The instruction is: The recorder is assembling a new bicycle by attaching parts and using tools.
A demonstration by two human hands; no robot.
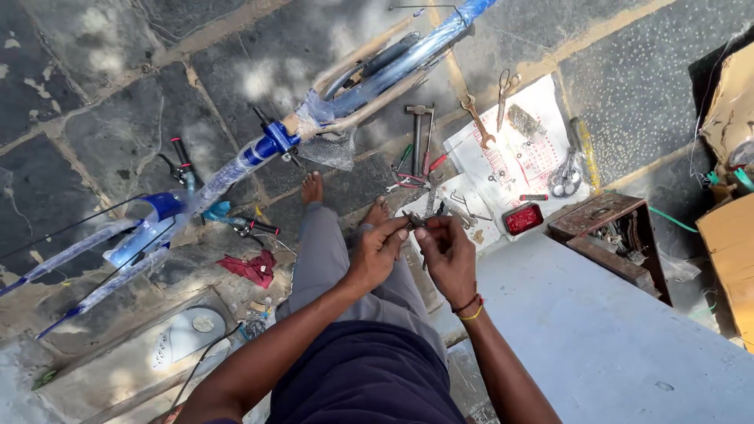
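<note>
Nearest, both hands meet above the knees: the left hand (378,251) and right hand (448,255) each pinch an end of a small metal part (416,221) with thumb and fingertips. Best keep both grips firm, elbows steady. Farther off lie a hammer (419,129), pliers (506,94) and the blue bicycle frame (259,149).

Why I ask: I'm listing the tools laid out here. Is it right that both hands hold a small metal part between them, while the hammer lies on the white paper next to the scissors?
Not quite. In the head view the hammer lies on the bare stone paving, left of the white paper, not on it. The scissors lie at the paper's top edge. The rest holds: the left hand and right hand hold a small metal part between them.
</note>
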